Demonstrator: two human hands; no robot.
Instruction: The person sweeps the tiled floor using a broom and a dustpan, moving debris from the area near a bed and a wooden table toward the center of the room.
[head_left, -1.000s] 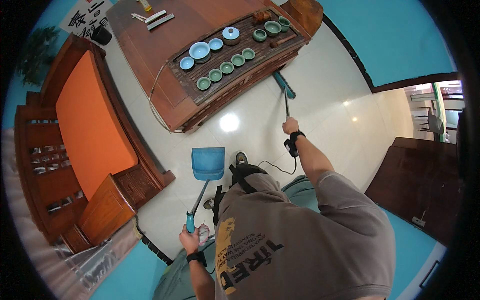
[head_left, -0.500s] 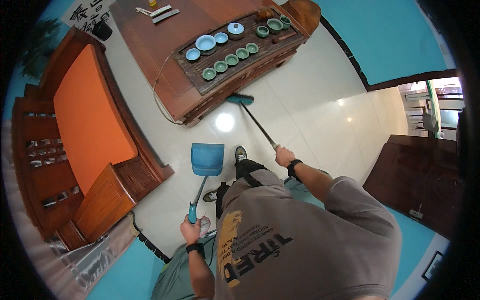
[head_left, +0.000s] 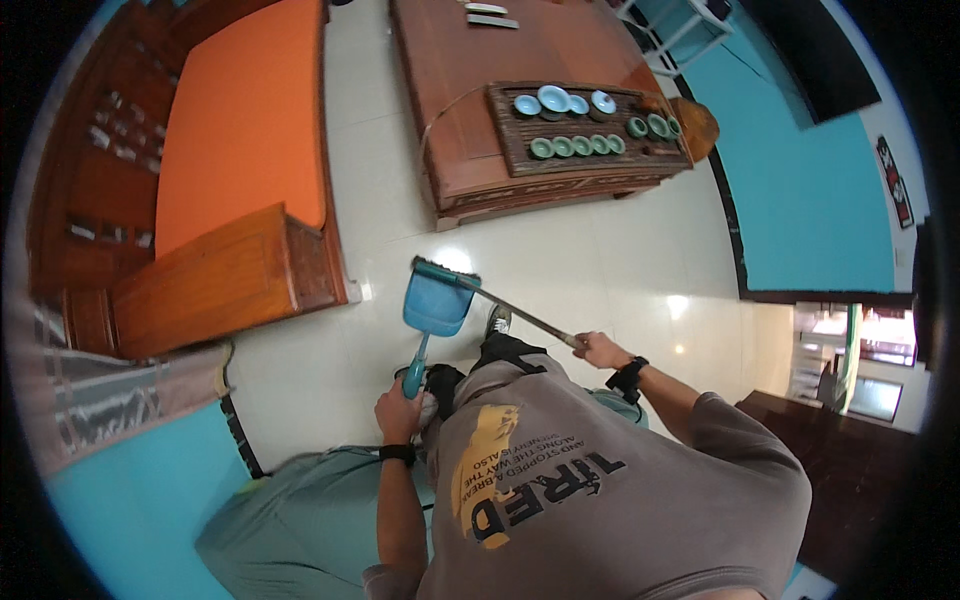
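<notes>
Fingers of the left hand (head_left: 397,410) curl round the grip of the blue dustpan (head_left: 437,304), and those of the right hand (head_left: 600,350) wrap the broom (head_left: 521,313), its head across the pan's far edge; sweeping well probably calls for keeping that lip flat on the floor (head_left: 555,262), with short, low strokes. The pan's contents cannot be made out. Beyond, on the wooden table (head_left: 455,165), a slatted tea tray (head_left: 511,122) bears 5 green teacups (head_left: 581,147) in a row, their insides unclear.

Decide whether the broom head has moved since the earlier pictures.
Yes: judged against the wooden table, the broom head has moved leftward and away from it, to the mouth of the blue dustpan.
</notes>
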